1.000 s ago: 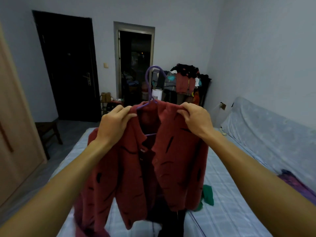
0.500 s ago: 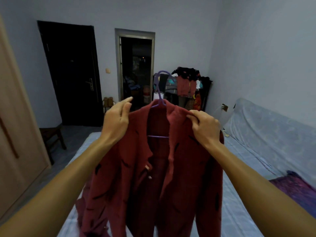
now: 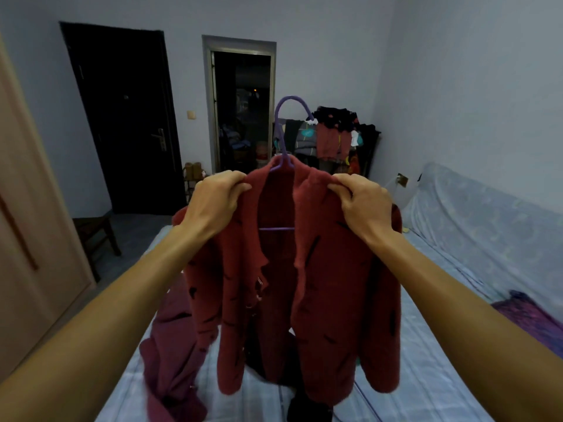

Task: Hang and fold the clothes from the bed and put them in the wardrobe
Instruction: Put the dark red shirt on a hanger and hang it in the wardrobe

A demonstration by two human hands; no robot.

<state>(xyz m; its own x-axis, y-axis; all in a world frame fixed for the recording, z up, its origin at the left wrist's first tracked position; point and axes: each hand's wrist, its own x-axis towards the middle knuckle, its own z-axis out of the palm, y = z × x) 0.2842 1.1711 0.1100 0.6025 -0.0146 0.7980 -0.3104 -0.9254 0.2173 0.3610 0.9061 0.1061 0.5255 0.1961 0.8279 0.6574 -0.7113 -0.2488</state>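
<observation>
Two hands held a red cardigan [image 3: 335, 284] up over the bed [image 3: 411, 376], filling the centre of the view. The left hand [image 3: 217, 197], at about 10 o'clock from the middle, pinched the collar edge on its side between curled fingers and thumb. The right hand [image 3: 362, 205], at about 2 o'clock, gripped the opposite collar edge, its fingers bunched tightly round the knit. The cardigan sat on a purple hanger [image 3: 275, 229], whose hook rose at 12 o'clock between the two hands and whose crossbar showed inside the open neck. The front hung unbuttoned, marked with short black dashes, and the hem dangled toward 6 o'clock.

On the bed at 7 o'clock lay a maroon garment [image 3: 170, 345], rumpled, just beside the hanging cardigan. A dark garment [image 3: 304, 406] lay at 6 o'clock, partly hidden behind the hem. A purple blanket [image 3: 533, 324] lay at 4 o'clock. The wardrobe [image 3: 36, 239] stood at 9 o'clock, its door closed. Far off at 12 to 1 o'clock a loaded clothes rack [image 3: 332, 138] stood against the wall, beside an open doorway [image 3: 243, 111].
</observation>
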